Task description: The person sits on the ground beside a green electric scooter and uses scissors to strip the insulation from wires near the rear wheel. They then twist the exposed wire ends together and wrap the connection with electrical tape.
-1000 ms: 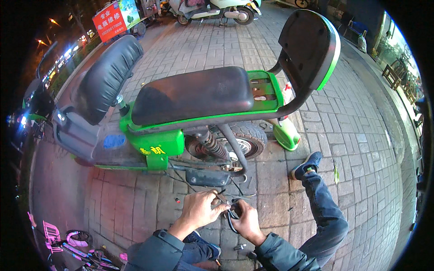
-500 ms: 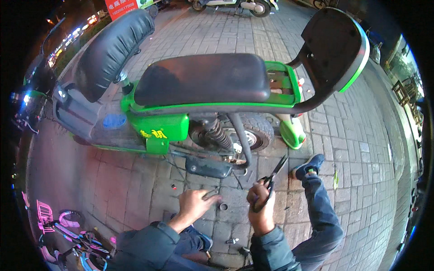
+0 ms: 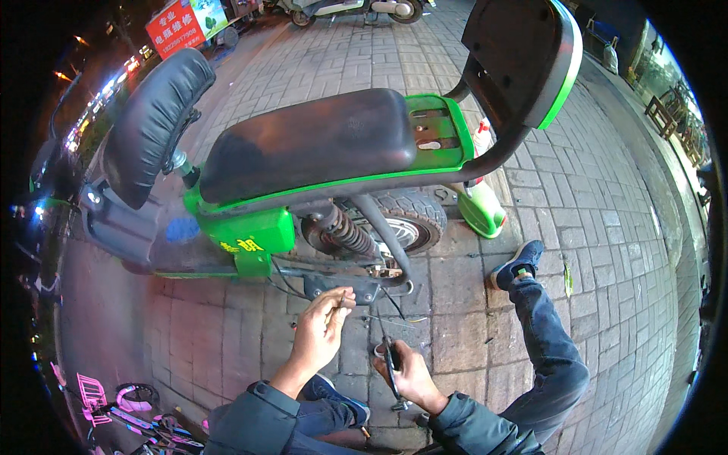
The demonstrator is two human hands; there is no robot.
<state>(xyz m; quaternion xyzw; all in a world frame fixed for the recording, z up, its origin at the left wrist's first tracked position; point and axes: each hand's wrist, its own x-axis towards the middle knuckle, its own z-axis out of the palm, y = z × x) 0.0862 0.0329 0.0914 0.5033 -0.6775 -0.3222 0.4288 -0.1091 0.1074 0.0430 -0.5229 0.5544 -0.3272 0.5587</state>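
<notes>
My left hand (image 3: 322, 330) is raised with thumb and fingers pinched by the dark box (image 3: 365, 291) under the scooter's frame. What the fingertips hold is too small to make out. In my right hand (image 3: 413, 377) are dark-handled scissors (image 3: 390, 362), gripped low over the paving with the blades pointing away from me. A small ring (image 3: 379, 351) shows beside the right fingers; I cannot tell if they touch it. Ahead stands a green electric scooter (image 3: 258, 224), its rear wheel (image 3: 409, 220) facing me. Thin black cables (image 3: 393, 305) hang near the box.
A green and white bottle-like container (image 3: 479, 212) stands behind the rear wheel. My shoe (image 3: 519, 262) rests on the paving at the right. A pink child's bicycle (image 3: 129, 417) is at the lower left. Parked scooters and a red sign (image 3: 174, 29) are far off.
My left hand has risen toward the dark box. My right hand has moved left and lower with the scissors. The view has shifted, so the scooter sits further left.
</notes>
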